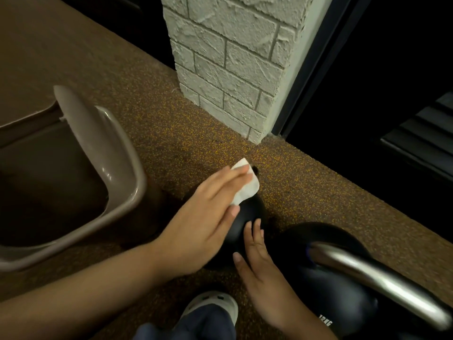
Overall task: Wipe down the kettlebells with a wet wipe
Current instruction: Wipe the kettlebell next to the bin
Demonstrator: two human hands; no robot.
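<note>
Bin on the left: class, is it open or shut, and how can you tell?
Open: the bin has its lid raised, and its dark inside shows.

A: What carries everything here?
B: A brown rubber floor [306,182], speckled with yellow and lit brightest near the middle.
A: And what stands on it?
B: At the left, a taupe plastic bin [127,168] with its lid tipped up. At the back, a white brick pillar [232,69] rises from the floor's far edge.
A: The weights?
B: Two, both black. A small kettlebell [248,213] sits near the middle. A large kettlebell [343,298], marked 12KG, with a shiny metal handle [367,271], stands just beside it on the right.
A: Anything nearer?
B: A pale clog-style shoe [215,303] is planted on the floor at the bottom edge, near the small kettlebell.
</note>
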